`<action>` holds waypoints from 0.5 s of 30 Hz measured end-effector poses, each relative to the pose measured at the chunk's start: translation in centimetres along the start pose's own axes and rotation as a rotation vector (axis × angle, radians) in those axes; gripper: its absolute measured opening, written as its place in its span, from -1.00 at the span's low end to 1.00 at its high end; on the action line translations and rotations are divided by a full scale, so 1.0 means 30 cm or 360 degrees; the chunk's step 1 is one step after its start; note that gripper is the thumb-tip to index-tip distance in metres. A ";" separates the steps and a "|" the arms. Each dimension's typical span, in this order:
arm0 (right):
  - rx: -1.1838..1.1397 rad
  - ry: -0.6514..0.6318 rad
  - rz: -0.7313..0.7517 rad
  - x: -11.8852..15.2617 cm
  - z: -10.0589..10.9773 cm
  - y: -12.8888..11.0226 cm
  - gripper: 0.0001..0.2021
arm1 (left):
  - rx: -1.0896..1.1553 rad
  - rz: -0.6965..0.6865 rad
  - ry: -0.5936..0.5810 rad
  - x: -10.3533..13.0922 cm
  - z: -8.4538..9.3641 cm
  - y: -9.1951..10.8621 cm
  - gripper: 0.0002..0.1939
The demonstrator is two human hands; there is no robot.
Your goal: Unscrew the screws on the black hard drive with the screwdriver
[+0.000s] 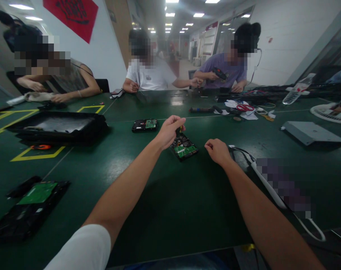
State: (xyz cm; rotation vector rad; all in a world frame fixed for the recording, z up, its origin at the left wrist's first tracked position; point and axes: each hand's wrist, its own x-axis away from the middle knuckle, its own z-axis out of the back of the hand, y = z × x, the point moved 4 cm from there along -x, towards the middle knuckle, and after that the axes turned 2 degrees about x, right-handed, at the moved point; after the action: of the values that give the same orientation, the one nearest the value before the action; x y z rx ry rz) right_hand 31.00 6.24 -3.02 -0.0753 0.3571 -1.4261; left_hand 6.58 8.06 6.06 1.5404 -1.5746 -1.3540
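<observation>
A hard drive with a green circuit board [185,149] lies on the green table in front of me. My left hand [172,131] is over its far left part, fingers pinched round a small thing with a yellow bit showing, too small to name. To the right of the drive, apart from it, my right hand [218,150] rests near the table with its fingers curled closed; whatever it may hold is hidden. A second hard drive [145,125] lies just beyond my left wrist.
Black tray [58,125] at left; larger device with a green board [29,210] at near left. On the right are a grey metal case [314,133], a white power strip [269,183] and a plastic bottle [298,89]. Three people sit across the table [122,168].
</observation>
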 end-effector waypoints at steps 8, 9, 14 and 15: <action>0.0004 0.0034 0.0042 -0.003 0.004 0.007 -0.78 | -0.0332 -0.0026 -0.0024 -0.006 0.027 0.030 -0.81; 0.0005 0.0053 0.0046 -0.005 0.005 0.010 -0.76 | -0.0298 -0.0004 -0.0045 -0.005 0.025 0.031 -0.82; 0.0025 0.0122 -0.0065 -0.008 0.008 0.034 -0.74 | -0.0023 0.0104 -0.0082 -0.003 0.018 0.023 -0.89; 0.0027 0.0122 -0.0081 -0.008 0.007 0.037 -0.75 | 0.0023 0.0111 -0.0084 -0.004 0.018 0.022 -0.90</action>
State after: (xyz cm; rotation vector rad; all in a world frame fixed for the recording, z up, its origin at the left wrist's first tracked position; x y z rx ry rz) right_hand 32.08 6.61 -3.05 -0.0160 0.4088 -1.4849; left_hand 5.85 8.22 6.50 1.4553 -1.6578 -1.3579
